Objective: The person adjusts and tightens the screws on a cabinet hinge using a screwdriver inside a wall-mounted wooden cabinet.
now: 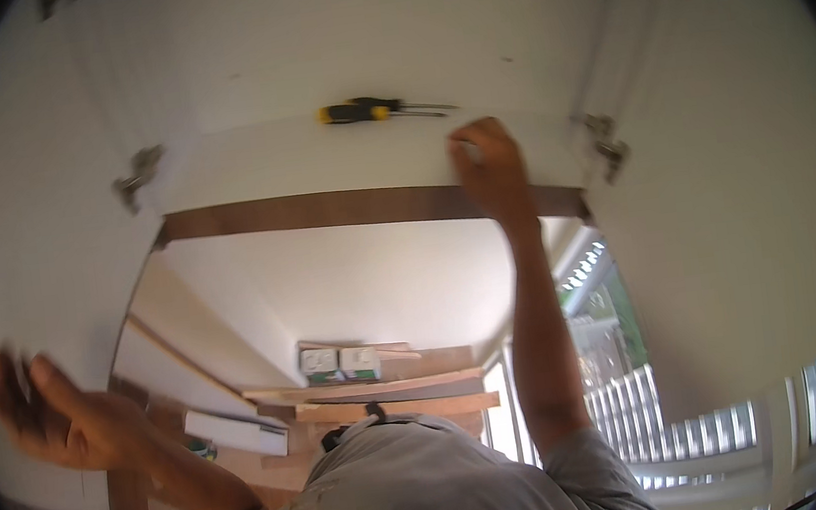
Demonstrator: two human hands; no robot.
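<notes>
My left hand (66, 412) is raised beside the white cabinet door (15, 249), fingers spread and slightly blurred, holding nothing visible. My right hand (488, 160) is at the front part of the white shelf (287, 163), fingers curled; whatever they may hold is hidden. Just above it lie two black-and-yellow screwdrivers (361, 110), side by side with their shafts pointing right.
Metal hinges (138, 180) flank the cabinet interior, more at the top corners. A brown front edge (322, 208) runs below the shelf. Another door (726, 219) is at the right. Far below are wooden boards (395, 408), white boxes (358, 359) and slatted windows (709, 427).
</notes>
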